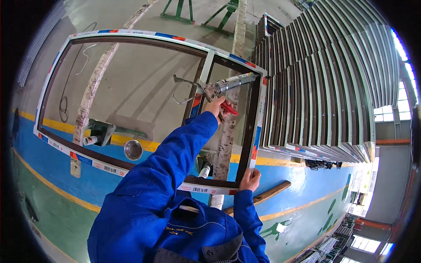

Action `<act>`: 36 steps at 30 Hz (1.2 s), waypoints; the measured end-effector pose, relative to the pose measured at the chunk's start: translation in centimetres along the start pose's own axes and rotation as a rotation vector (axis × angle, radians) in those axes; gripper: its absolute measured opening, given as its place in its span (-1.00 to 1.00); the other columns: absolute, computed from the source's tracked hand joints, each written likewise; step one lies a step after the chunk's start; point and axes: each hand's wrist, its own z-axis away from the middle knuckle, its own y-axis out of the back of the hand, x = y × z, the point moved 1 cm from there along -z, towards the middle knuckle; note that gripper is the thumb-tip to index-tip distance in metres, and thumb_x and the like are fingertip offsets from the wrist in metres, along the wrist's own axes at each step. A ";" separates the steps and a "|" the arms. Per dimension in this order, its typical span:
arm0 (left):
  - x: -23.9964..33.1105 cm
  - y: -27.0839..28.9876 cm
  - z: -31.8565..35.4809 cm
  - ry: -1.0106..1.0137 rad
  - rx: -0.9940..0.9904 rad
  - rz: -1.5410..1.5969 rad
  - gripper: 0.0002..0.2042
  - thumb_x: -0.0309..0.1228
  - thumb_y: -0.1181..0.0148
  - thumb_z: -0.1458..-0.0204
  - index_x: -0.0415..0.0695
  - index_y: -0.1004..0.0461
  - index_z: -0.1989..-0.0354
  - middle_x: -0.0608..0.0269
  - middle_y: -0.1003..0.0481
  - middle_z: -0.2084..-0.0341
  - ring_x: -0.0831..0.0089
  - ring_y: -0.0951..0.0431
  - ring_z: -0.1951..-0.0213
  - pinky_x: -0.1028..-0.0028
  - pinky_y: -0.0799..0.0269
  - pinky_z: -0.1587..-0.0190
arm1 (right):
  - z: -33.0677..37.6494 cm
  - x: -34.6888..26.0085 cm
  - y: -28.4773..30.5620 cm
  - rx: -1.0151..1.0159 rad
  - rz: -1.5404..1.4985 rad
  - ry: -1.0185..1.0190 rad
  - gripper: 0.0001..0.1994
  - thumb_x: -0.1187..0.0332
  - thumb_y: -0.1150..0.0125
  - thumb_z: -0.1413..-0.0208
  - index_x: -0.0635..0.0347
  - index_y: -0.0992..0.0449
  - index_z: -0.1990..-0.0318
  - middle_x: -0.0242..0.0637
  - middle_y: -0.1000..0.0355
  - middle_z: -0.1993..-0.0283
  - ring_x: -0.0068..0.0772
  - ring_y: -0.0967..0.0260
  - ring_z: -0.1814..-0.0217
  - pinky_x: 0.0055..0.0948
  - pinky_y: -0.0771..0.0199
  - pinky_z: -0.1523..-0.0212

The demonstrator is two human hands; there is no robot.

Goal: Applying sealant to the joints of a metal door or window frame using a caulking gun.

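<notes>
A large rectangular window frame [144, 34], brown inside with white, blue and orange protective film, lies in front of me with a crossbar [206, 70] dividing it. My left hand [215, 108] is closed around the handle of a caulking gun, whose red trigger [229, 108] sticks out past the fingers. The gun's silver barrel [240, 82] points right, its tip close to the frame's far right corner. Bent metal rod ends stick out behind it. At the near right corner, my right hand [250, 179] grips the frame's edge with curled fingers.
Two speckled support rails [94, 83] run beneath the frame. A round metal tin [133, 150] and white tubes [90, 140] show through the opening. Many stacked frames [315, 87] stand close on the right. A wooden bar [267, 193] lies nearby; green trestles [179, 11] stand beyond.
</notes>
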 end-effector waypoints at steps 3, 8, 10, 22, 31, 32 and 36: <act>0.1 -0.2 0.2 -0.007 0.013 0.002 -0.85 -0.28 -0.07 -0.11 -0.09 -0.39 0.34 0.27 -0.49 0.45 0.31 -0.57 0.34 0.32 -0.49 0.36 | 0.1 -0.5 0.1 0.019 0.015 0.024 -0.70 0.24 -0.23 -0.04 0.29 -0.41 0.20 -0.23 -0.42 0.33 -0.43 -0.35 0.33 -0.46 -0.40 0.26; 0.2 0.0 0.5 -0.011 0.032 -0.033 -0.85 -0.28 -0.07 -0.11 -0.09 -0.38 0.33 0.27 -0.49 0.46 0.31 -0.57 0.35 0.32 -0.49 0.38 | 0.2 -0.7 0.0 0.027 0.019 0.035 -0.73 0.27 -0.21 -0.06 0.30 -0.40 0.23 -0.32 -0.39 0.37 -0.55 -0.30 0.36 -0.54 -0.37 0.30; 0.1 0.0 0.4 -0.005 0.004 -0.029 -0.85 -0.29 -0.07 -0.11 -0.10 -0.38 0.33 0.27 -0.48 0.46 0.31 -0.57 0.35 0.32 -0.49 0.38 | 0.1 -0.6 0.0 0.016 -0.096 0.019 -0.75 0.29 -0.21 -0.07 0.30 -0.40 0.22 -0.32 -0.39 0.36 -0.57 -0.29 0.35 -0.55 -0.36 0.29; 0.1 -0.1 0.3 -0.023 0.010 -0.015 -0.84 -0.27 -0.06 -0.11 -0.10 -0.38 0.32 0.26 -0.49 0.46 0.33 -0.57 0.36 0.33 -0.45 0.42 | 0.2 -0.7 0.0 0.030 -0.035 0.032 -0.75 0.27 -0.20 -0.07 0.29 -0.40 0.24 -0.32 -0.37 0.42 -0.57 -0.27 0.40 -0.54 -0.35 0.32; 0.7 0.2 0.6 -0.014 0.000 -0.101 -0.86 -0.28 -0.09 -0.09 -0.06 -0.36 0.33 0.27 -0.49 0.45 0.28 -0.57 0.30 0.29 -0.51 0.27 | 0.0 -0.4 0.0 0.047 0.006 0.059 -0.75 0.27 -0.21 -0.06 0.28 -0.40 0.25 -0.38 -0.35 0.45 -0.59 -0.23 0.45 -0.54 -0.34 0.37; 0.7 0.2 0.7 -0.023 0.006 -0.099 -0.86 -0.28 -0.09 -0.09 -0.06 -0.36 0.33 0.27 -0.49 0.45 0.28 -0.57 0.30 0.29 -0.51 0.27 | 0.0 -0.4 0.0 0.036 0.014 0.063 -0.75 0.27 -0.21 -0.06 0.28 -0.40 0.25 -0.38 -0.35 0.45 -0.59 -0.23 0.45 -0.54 -0.34 0.37; 0.8 0.0 1.0 -0.024 0.056 -0.107 -0.86 -0.27 -0.07 -0.10 -0.05 -0.37 0.33 0.28 -0.50 0.45 0.31 -0.57 0.32 0.30 -0.48 0.33 | 0.1 -0.7 0.2 0.012 -0.031 0.008 -0.72 0.27 -0.22 -0.04 0.29 -0.40 0.21 -0.28 -0.40 0.38 -0.50 -0.31 0.38 -0.49 -0.38 0.31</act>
